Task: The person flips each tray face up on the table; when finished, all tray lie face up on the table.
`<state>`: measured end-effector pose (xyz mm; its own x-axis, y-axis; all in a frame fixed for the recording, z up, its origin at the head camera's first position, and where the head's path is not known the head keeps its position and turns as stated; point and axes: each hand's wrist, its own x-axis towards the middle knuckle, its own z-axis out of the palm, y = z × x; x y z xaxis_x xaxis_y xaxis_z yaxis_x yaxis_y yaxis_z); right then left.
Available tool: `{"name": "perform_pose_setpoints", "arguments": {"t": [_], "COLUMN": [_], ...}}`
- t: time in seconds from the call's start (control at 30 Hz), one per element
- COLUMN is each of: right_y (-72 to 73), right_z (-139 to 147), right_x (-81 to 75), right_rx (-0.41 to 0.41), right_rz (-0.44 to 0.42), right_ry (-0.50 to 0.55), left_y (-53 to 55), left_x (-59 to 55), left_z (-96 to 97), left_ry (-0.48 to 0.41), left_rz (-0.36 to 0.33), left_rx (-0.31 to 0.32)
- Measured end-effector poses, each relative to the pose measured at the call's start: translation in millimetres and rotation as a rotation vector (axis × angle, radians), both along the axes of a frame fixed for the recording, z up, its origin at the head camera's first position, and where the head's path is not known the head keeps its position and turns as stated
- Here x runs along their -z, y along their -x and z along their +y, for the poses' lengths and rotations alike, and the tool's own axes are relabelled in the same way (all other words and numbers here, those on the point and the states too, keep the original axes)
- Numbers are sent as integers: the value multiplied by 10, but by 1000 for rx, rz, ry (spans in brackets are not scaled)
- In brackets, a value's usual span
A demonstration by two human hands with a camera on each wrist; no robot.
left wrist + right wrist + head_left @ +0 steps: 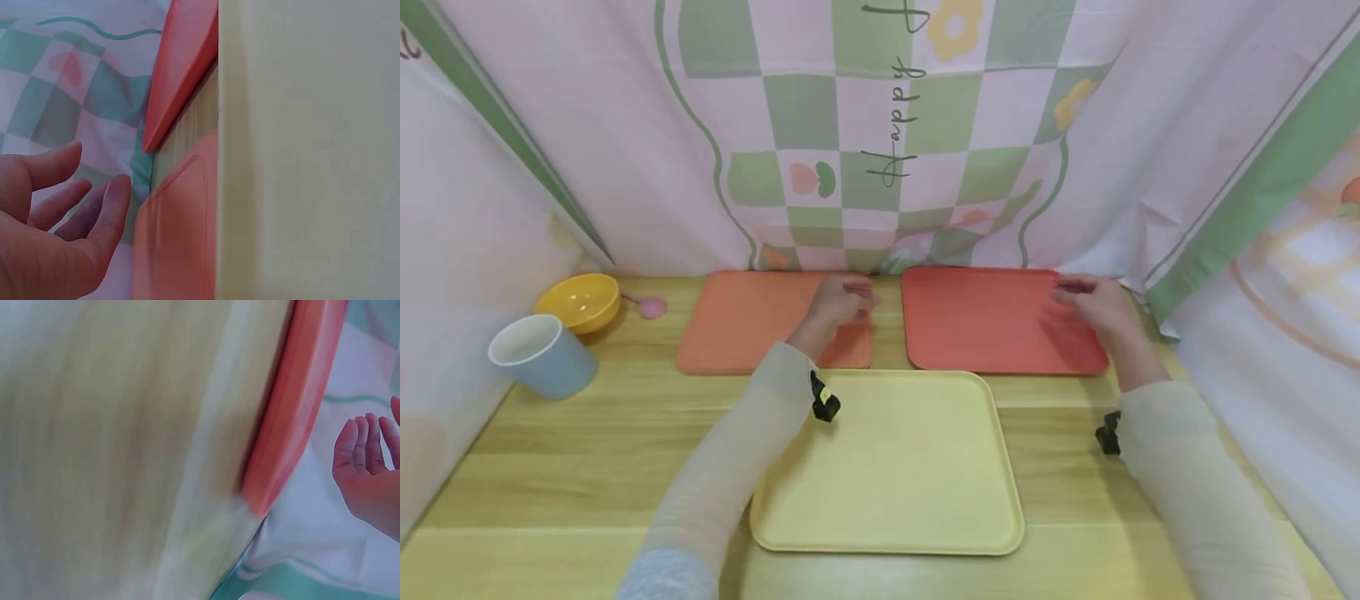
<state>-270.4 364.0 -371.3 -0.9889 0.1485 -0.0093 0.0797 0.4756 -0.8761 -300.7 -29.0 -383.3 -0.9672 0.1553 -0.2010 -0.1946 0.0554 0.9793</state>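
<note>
I see left hand (837, 304) released over orange tray (756, 323), right hand (1097, 307) released over red tray (981, 323); height hard to judge.

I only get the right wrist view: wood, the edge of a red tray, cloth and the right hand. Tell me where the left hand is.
Observer: The head view shows the left hand over the right end of an orange tray.

Operator: Say what lies closer to the person than that.

Observer: A pale yellow tray, lying nearer the person than both the orange tray and the red tray.

Operator: Report what's on the far left of the table.

Observer: A yellow bowl and a blue cup, with the cup nearer the person.
</note>
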Motion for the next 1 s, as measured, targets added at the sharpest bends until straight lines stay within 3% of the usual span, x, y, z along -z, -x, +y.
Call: {"name": "perform_pose_setpoints", "arguments": {"t": [0.23, 0.73, 1.0], "right_y": [24, 58, 85], "right_z": [-245, -705, -919], "right_x": [-63, -69, -73], "right_rx": [-66, -146, -190], "right_rz": [24, -16, -19], "right_ry": [42, -95, -28], "left_y": [-11, -28, -54], "left_x": [1, -23, -70], "left_z": [-118, -433, -646], "left_ry": [-16, -15, -14], "left_rz": [-1, -27, -32], "left_rx": [-7, -32, -70]}}
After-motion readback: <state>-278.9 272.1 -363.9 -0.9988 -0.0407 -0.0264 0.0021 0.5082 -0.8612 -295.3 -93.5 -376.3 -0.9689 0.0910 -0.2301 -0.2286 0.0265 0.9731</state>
